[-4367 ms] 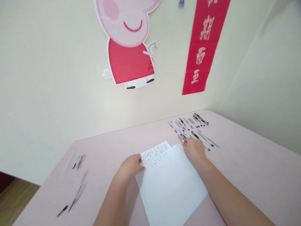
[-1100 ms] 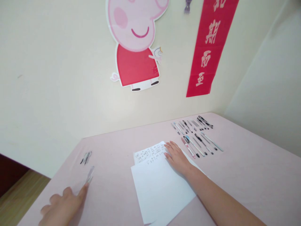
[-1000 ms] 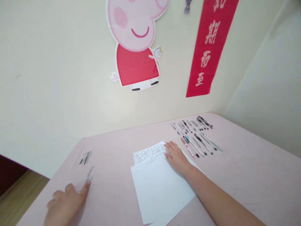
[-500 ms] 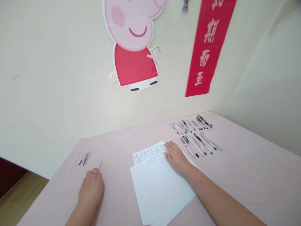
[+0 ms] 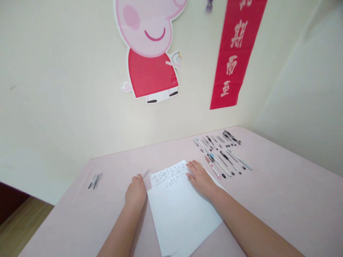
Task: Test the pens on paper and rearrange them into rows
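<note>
Paper (image 5: pixel 183 217) lies on the pink table (image 5: pixel 300 189); I take it as the middle of my dial, twelve toward the wall (image 5: pixel 80 117). Written sheet (image 5: pixel 168 174) shows from under it at eleven, lines of dark script; a little more writing on the paper's own top edge.

Left hand (image 5: pixel 135 192): between nine and ten, just beside the paper. Fingers closed round a pen (image 5: pixel 146 173); only one pale, see-through end juts out, toward the written sheet. Cannot tell from here whether that end touches it.

Right hand (image 5: pixel 201 181): at one, palm down on the paper, fingers slightly apart, gripping nothing.

Back row (image 5: pixel 211 142) of pens at one, near the wall; front row (image 5: pixel 213 167) between one and two, its pink-and-white pen nearest the right hand. Small cluster (image 5: pixel 95 181) of pens between nine and ten, well beyond the left hand.

On the wall: pig cutout (image 5: pixel 152 75) toward eleven, red banner (image 5: pixel 238 53) toward one.
</note>
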{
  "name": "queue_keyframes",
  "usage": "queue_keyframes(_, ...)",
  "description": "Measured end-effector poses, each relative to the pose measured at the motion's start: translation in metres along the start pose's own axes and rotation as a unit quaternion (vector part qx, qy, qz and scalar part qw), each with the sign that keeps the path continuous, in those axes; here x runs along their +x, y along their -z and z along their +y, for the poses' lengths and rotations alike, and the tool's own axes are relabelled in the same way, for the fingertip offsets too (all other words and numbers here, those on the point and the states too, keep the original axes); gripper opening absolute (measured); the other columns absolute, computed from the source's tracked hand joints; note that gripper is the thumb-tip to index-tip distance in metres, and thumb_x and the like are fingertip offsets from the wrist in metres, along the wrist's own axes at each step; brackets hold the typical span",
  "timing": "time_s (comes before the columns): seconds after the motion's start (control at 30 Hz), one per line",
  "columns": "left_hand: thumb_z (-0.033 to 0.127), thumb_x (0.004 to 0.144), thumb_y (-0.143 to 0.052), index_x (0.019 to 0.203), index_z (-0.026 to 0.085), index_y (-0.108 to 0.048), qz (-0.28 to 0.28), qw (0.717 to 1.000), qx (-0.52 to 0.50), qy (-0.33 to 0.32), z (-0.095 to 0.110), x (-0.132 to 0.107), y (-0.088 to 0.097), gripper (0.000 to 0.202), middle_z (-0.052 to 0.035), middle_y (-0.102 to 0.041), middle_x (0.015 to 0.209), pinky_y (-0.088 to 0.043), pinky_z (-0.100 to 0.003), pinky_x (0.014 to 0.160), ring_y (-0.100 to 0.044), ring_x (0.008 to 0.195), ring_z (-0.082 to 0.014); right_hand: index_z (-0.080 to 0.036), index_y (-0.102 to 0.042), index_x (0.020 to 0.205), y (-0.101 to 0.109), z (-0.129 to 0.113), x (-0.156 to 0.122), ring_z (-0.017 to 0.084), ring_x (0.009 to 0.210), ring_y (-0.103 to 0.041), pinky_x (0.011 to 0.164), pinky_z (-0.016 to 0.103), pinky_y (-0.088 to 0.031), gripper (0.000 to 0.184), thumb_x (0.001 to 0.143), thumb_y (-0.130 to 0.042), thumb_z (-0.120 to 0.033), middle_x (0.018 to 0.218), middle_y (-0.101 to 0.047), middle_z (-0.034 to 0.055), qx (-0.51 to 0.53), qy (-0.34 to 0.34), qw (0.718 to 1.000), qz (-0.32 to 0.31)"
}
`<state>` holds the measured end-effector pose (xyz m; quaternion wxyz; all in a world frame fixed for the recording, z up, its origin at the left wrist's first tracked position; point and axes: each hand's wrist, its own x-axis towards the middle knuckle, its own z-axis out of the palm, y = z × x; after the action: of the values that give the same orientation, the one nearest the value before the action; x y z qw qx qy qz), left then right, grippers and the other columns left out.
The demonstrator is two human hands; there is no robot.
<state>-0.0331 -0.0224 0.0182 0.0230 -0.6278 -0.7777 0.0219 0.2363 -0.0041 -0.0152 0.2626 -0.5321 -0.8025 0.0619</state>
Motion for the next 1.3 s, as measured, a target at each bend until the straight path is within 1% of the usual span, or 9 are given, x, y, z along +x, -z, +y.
queue_keyframes(0.2, 0.012, 0.086, -0.023, 0.096, 0.013, -0.046, -0.020, 0.998, -0.066, -0.003, 0.004, 0.012, 0.000, 0.026, -0.0129, -0.059, 0.091, -0.042, -0.029, 0.064, -0.061, 0.079, -0.0206, -0.015, -0.047, 0.125, -0.001, 0.001, 0.000, 0.024, 0.128, -0.031, 0.105, 0.045, -0.027, 0.042, 0.090, -0.034, -0.034, 0.131, -0.046, 0.0128, -0.003, 0.002, 1.000, -0.001)
queue_keyframes(0.4, 0.023, 0.083, -0.038, 0.096, 0.014, -0.047, -0.013, 0.981, -0.195, 0.005, -0.013, 0.028, -0.012, 0.019, -0.0144, -0.061, 0.092, -0.043, -0.032, 0.072, -0.060, 0.087, -0.0242, -0.014, -0.048, 0.125, -0.004, 0.004, 0.000, 0.025, 0.127, -0.032, 0.106, 0.045, -0.027, 0.042, 0.090, -0.034, -0.034, 0.131, -0.046, 0.0128, -0.006, 0.002, 1.000, 0.000)
queue_keyframes(0.5, 0.028, 0.081, -0.042, 0.097, 0.015, -0.049, -0.023, 0.959, -0.280, 0.025, -0.023, 0.033, -0.018, 0.022, -0.0108, -0.062, 0.082, -0.044, -0.032, 0.070, -0.061, 0.080, -0.0228, -0.015, -0.048, 0.125, -0.004, 0.004, 0.000, 0.025, 0.127, -0.032, 0.105, 0.046, -0.027, 0.042, 0.090, -0.034, -0.034, 0.131, -0.046, 0.0125, -0.002, 0.001, 1.000, 0.000)
queue_keyframes(0.67, 0.029, 0.077, -0.048, 0.094, 0.014, -0.052, -0.063, 0.893, -0.441, 0.058, -0.032, 0.034, -0.023, 0.023, -0.0016, -0.057, 0.064, -0.047, -0.028, 0.057, -0.058, 0.058, -0.0161, -0.012, -0.048, 0.124, -0.001, 0.000, 0.000, 0.025, 0.127, -0.030, 0.106, 0.043, -0.026, 0.042, 0.089, -0.035, -0.032, 0.131, -0.046, 0.0134, -0.014, -0.002, 1.000, -0.009)
queue_keyframes(0.87, 0.018, 0.079, -0.046, 0.087, 0.014, -0.051, -0.091, 0.767, -0.622, 0.129, -0.031, 0.029, -0.013, 0.010, -0.0015, -0.057, 0.065, -0.049, -0.025, 0.059, -0.059, 0.056, -0.0109, -0.015, -0.048, 0.125, 0.004, -0.008, -0.001, 0.025, 0.128, -0.030, 0.106, 0.045, -0.027, 0.041, 0.089, -0.037, -0.031, 0.132, -0.045, 0.0118, -0.015, 0.008, 1.000, -0.003)
queue_keyframes(0.93, 0.011, 0.079, -0.045, 0.085, 0.014, -0.051, -0.083, 0.738, -0.654, 0.146, -0.033, 0.029, -0.010, 0.009, -0.0024, -0.058, 0.066, -0.050, -0.025, 0.062, -0.061, 0.057, -0.0102, -0.015, -0.049, 0.125, 0.005, -0.010, -0.001, 0.025, 0.129, -0.029, 0.106, 0.046, -0.027, 0.041, 0.089, -0.037, -0.032, 0.132, -0.045, 0.0119, -0.010, 0.010, 1.000, -0.003)
queue_keyframes(1.03, 0.007, 0.077, -0.049, 0.084, 0.014, -0.053, -0.068, 0.725, -0.667, 0.156, -0.038, 0.030, -0.009, 0.011, -0.0062, -0.063, 0.071, -0.050, -0.025, 0.063, -0.063, 0.061, -0.0120, -0.014, -0.050, 0.124, 0.008, -0.014, -0.001, 0.024, 0.129, -0.029, 0.106, 0.045, -0.026, 0.041, 0.089, -0.039, -0.032, 0.132, -0.045, 0.0130, -0.001, 0.012, 1.000, -0.007)
queue_keyframes(1.13, 0.008, 0.076, -0.053, 0.083, 0.014, -0.054, -0.078, 0.715, -0.677, 0.156, -0.041, 0.030, -0.007, 0.009, -0.0099, -0.066, 0.078, -0.051, -0.025, 0.062, -0.065, 0.066, -0.0146, -0.015, -0.052, 0.122, 0.012, -0.023, 0.000, 0.025, 0.128, -0.030, 0.106, 0.044, -0.026, 0.039, 0.088, -0.040, -0.032, 0.131, -0.046, 0.0124, 0.009, 0.020, 1.000, -0.015)
queue_keyframes(1.3, 0.007, 0.080, -0.051, 0.080, 0.013, -0.052, -0.093, 0.676, -0.711, 0.166, -0.039, 0.027, -0.004, 0.006, -0.0108, -0.067, 0.078, -0.052, -0.025, 0.065, -0.066, 0.067, -0.0140, -0.015, -0.056, 0.116, 0.020, -0.052, 0.010, 0.024, 0.125, -0.033, 0.105, 0.042, -0.027, 0.035, 0.086, -0.047, -0.029, 0.126, -0.050, 0.0127, 0.038, 0.076, 0.995, -0.044)
